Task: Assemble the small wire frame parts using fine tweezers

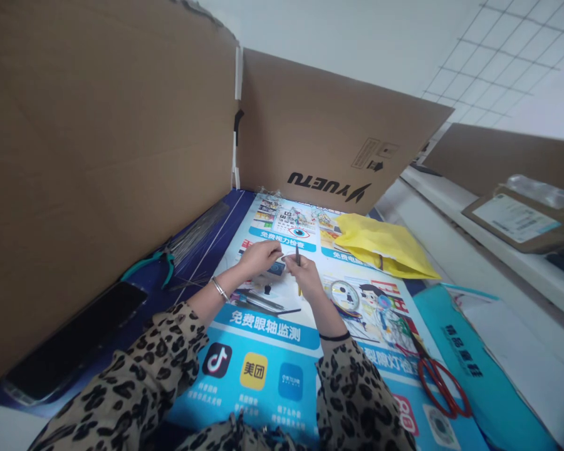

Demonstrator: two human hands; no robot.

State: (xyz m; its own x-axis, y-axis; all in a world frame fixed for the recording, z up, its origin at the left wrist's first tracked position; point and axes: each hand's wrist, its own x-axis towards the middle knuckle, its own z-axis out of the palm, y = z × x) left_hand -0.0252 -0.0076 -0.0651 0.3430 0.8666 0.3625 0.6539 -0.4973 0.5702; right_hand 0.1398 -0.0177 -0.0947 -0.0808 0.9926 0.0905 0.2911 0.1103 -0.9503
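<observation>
My left hand is closed in a pinch over the middle of the printed sheet. Whatever sits between its fingertips is too small to make out. Just beside it, my right hand grips a slim dark tool that stands up out of the fingers; its kind is unclear. A thin pale strand seems to run between the two sets of fingertips. Below the hands lie several slender grey tools. To the right of my right hand is a round spool.
Cardboard panels wall the left and back. Teal-handled pliers, a bundle of thin wires and a black phone-like slab lie left. At right are a yellow bag, red-handled scissors and a teal packet.
</observation>
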